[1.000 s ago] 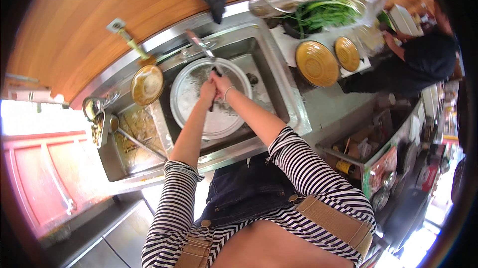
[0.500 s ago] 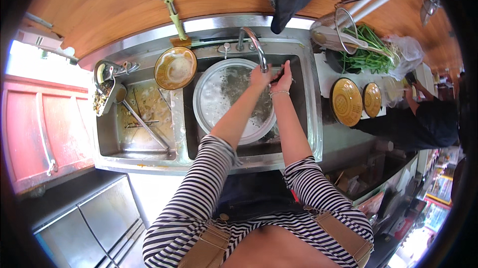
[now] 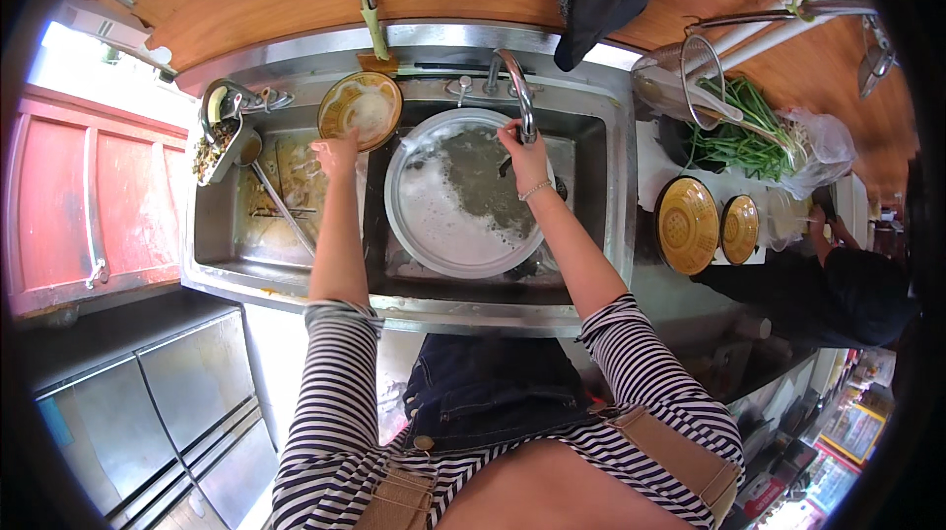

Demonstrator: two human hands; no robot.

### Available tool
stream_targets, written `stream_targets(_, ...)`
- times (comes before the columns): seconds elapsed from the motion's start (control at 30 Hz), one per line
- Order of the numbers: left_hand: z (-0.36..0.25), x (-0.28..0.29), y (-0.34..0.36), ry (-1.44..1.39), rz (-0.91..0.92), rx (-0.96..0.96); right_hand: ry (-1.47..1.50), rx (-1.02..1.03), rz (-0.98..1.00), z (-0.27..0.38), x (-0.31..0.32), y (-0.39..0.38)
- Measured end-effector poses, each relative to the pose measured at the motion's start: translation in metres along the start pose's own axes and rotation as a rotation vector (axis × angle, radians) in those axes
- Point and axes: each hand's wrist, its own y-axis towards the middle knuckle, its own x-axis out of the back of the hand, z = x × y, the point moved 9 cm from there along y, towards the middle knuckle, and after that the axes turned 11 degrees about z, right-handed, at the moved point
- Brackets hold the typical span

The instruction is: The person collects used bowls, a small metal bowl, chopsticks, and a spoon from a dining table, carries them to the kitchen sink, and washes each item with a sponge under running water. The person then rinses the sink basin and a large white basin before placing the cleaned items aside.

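Note:
At the left sink's back corner, my left hand (image 3: 337, 153) is open, fingers apart, at the near rim of a yellow-brown bowl (image 3: 340, 97) with foam in it. Whether it touches the rim is hard to tell. My right hand (image 3: 526, 156) is beside the curved metal faucet (image 3: 527, 101), fingers bent around a small dark thing, mostly hidden under the palm. Below it, a large round pale basin (image 3: 394, 210) stands in the right sink, holding grey water and white suds.
A ladle (image 3: 281, 200) and thin sticks lie in the left sink (image 3: 246, 272). Right of the sinks are two brown patterned dishes (image 3: 687, 225) (image 3: 739, 230), green leafy vegetables (image 3: 739, 126) and a strainer (image 3: 698, 72). A green-handled brush (image 3: 371, 18) hangs behind. Another person (image 3: 838, 284) works at the far right.
My hands were together under the faucet around the dark thing. Now my left hand has moved left to the bowl, while my right stays near the faucet. The suds in the basin look whiter.

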Motion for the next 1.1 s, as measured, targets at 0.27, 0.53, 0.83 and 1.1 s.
stream_targets(0.27,0.026,-0.064,0.053,-0.516,0.548,0.181,-0.188,-0.035,0.058,-0.007,0.012,-0.002)
stream_targets(0.53,-0.012,0.03,0.02,-0.412,0.179,-0.184,0.14,-0.39,0.015,-0.025,0.041,-0.03)
stream_targets(0.83,0.001,-0.095,-0.173,-1.071,0.856,0.097,0.127,-0.284,-0.043,0.092,0.103,-0.074)
stream_targets(1.1,-0.068,-0.215,-0.327,-1.515,1.952,0.83,-0.059,0.037,0.004,0.272,0.139,-0.081)
